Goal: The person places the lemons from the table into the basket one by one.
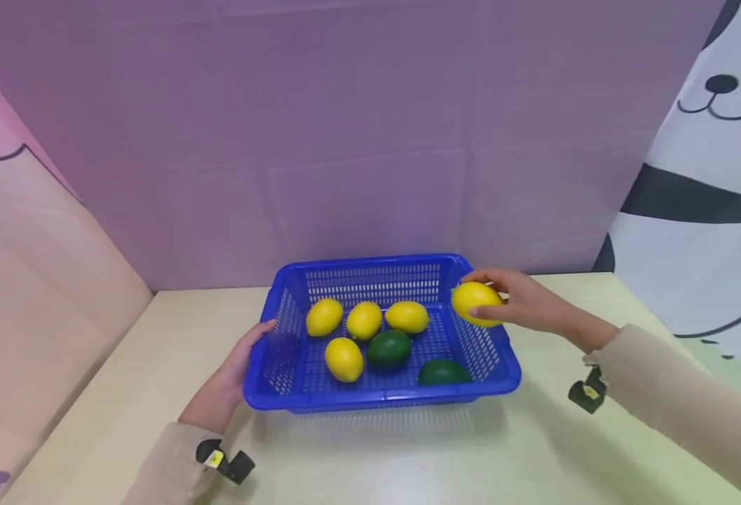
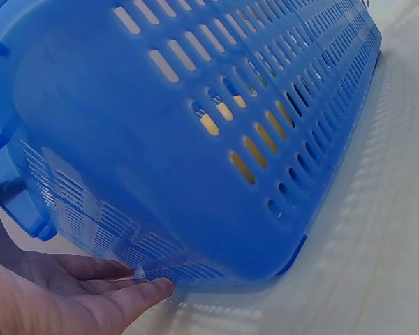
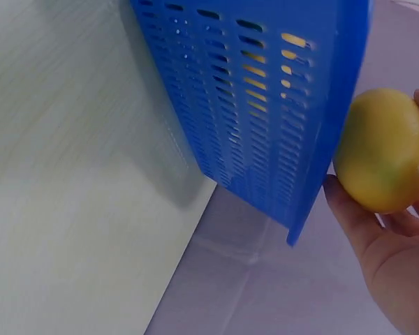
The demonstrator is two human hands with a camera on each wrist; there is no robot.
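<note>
A blue perforated plastic basket [image 1: 383,401] stands on the table. Over its right rim my right hand [image 1: 521,301] holds a yellow lemon [image 1: 476,303], thumb on the near side and fingers behind; the right wrist view shows this lemon [image 3: 380,150] beside the basket's edge. My left hand [image 1: 239,365] rests against the basket's left side, and in the left wrist view its extended fingers [image 2: 143,296] touch the outer wall below the rim. Inside the basket lie several lemons [image 1: 364,320] and two dark green avocados [image 1: 389,348], the right one partly hidden by the front rim.
The pale wooden table [image 1: 370,463] extends around the basket. A purple cloth [image 1: 370,140] hangs behind it, with a pinkish printed cloth [image 1: 36,280] on the left and a panda-print cloth [image 1: 711,266] on the right.
</note>
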